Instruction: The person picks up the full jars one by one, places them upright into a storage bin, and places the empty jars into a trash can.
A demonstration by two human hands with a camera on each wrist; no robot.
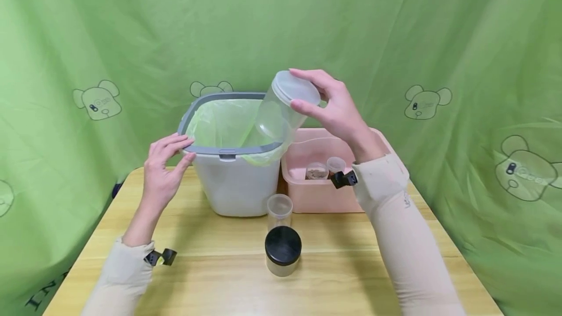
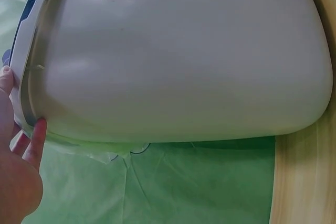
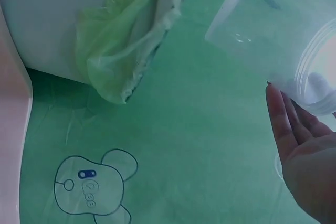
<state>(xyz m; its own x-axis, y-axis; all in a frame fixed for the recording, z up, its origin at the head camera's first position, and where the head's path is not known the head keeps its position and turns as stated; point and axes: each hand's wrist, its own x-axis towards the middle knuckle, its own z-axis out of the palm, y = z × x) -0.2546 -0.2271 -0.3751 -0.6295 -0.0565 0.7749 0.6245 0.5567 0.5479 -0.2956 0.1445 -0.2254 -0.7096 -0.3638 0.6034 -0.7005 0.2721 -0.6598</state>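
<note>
My right hand (image 1: 333, 104) grips a large clear plastic jar (image 1: 283, 111) around its whitish upper end. The jar tilts down to the left over the right side of a grey trash bin (image 1: 237, 184), and I make out no contents in it. In the right wrist view the jar (image 3: 268, 30) shows see-through walls beside my fingers. At the bin's front left corner my left hand (image 1: 164, 160) pinches the dark grey rim (image 1: 224, 150), thumb on the outside. A pale green bag (image 1: 219, 121) lines the bin and folds over its rim.
Right of the bin stands a pink tub (image 1: 327, 196) holding small clear containers, one a lidless-looking cup (image 1: 317, 171) with brownish contents. In front on the wooden table (image 1: 210, 277) are a small clear jar (image 1: 279, 208) and a black-lidded jar (image 1: 283, 247). Green cloth (image 1: 351, 23) hangs behind.
</note>
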